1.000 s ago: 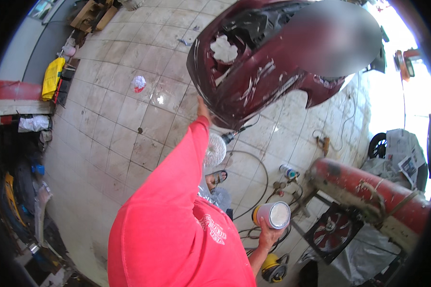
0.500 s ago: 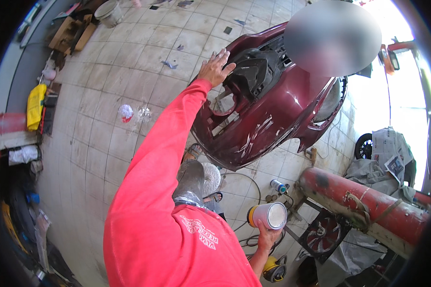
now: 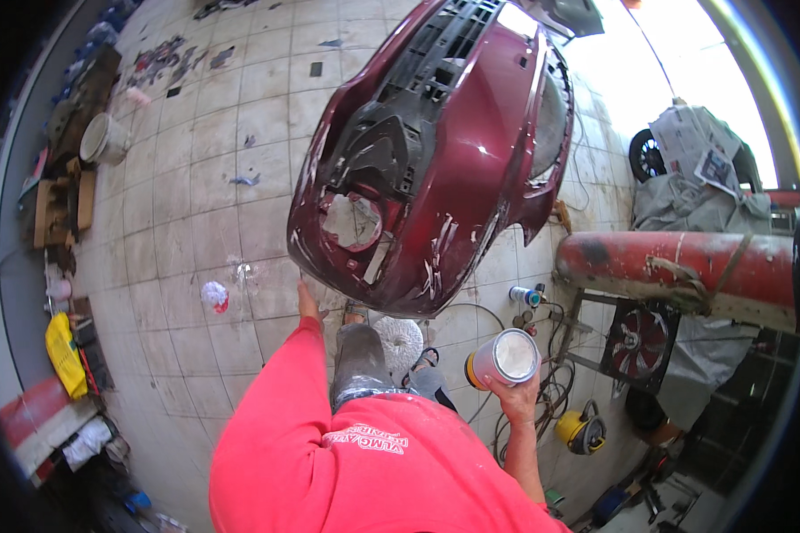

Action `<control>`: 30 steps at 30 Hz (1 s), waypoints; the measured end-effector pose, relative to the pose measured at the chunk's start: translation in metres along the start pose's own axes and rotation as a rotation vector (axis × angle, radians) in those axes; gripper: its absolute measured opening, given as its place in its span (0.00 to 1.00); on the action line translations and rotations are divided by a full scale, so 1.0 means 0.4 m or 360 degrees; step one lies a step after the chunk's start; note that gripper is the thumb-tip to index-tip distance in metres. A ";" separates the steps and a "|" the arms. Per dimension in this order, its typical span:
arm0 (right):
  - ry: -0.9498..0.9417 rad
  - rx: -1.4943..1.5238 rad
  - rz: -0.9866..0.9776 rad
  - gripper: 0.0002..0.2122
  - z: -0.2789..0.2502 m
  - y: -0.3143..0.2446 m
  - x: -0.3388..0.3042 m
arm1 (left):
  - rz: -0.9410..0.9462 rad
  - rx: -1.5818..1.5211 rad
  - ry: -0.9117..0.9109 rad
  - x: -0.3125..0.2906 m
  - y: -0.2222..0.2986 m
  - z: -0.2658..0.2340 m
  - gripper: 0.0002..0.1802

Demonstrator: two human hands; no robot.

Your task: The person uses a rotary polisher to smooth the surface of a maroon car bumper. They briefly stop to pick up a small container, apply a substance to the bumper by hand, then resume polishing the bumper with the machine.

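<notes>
A dark red car bumper (image 3: 484,169) with scuffed, whitish scratches lies on the floor before me, its black inner frame facing left. My left hand (image 3: 310,306) is just below the bumper's near left edge. It is seen edge-on, a finger and the thumb apart, holding nothing that shows; whether it touches the bumper, I cannot tell. My right hand (image 3: 515,395) is wrapped round a tin can (image 3: 484,364) with a pale round top and a yellow-orange band at its base. The can is held tilted, away from the bumper.
A round white cushion-like seat (image 3: 398,342) is by my legs. At right are a spray can (image 3: 524,296), hoses, a red cylindrical tank (image 3: 613,266), a fan (image 3: 640,342) and a yellow-black machine (image 3: 581,432). A bucket (image 3: 105,139) and scraps lie at far left.
My left hand has come back toward me from above the bumper's left side and down to its near edge. My view has turned right to left; the blurred patch is gone. The can stays in my right hand.
</notes>
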State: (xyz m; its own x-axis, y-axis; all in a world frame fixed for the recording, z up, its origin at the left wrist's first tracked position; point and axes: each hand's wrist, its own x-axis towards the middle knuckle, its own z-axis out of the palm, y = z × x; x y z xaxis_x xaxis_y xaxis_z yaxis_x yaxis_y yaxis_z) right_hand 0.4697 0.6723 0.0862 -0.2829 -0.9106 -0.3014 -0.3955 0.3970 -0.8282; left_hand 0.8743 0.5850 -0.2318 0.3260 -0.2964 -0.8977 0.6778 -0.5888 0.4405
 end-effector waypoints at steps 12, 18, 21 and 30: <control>-0.0109 0.0033 -0.0297 0.51 -0.108 0.104 0.076 | 0.2446 0.1244 -0.1366 -0.678 0.230 0.494 0.29; -0.0171 -0.0263 -0.0550 0.50 -0.242 0.180 0.160 | 0.2564 0.2497 -0.2430 -1.012 -0.112 0.577 0.32; -0.0163 -0.0297 -0.0816 0.49 -0.316 0.213 0.192 | 0.2335 0.3184 -0.2290 -1.044 -0.229 0.641 0.28; -0.0189 -0.0048 -0.0694 0.51 -0.516 0.350 0.179 | 0.2194 0.2268 -0.2257 -1.153 -0.367 0.738 0.21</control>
State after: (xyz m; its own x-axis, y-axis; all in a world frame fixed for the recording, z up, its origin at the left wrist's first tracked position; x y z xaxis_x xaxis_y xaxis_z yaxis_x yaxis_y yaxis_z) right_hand 0.2139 0.6866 0.0461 0.0173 -0.9997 0.0189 -0.4811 -0.0249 -0.8763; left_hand 0.4298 0.5862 0.1201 -0.8425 -0.5364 0.0496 -0.2943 0.5355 0.7916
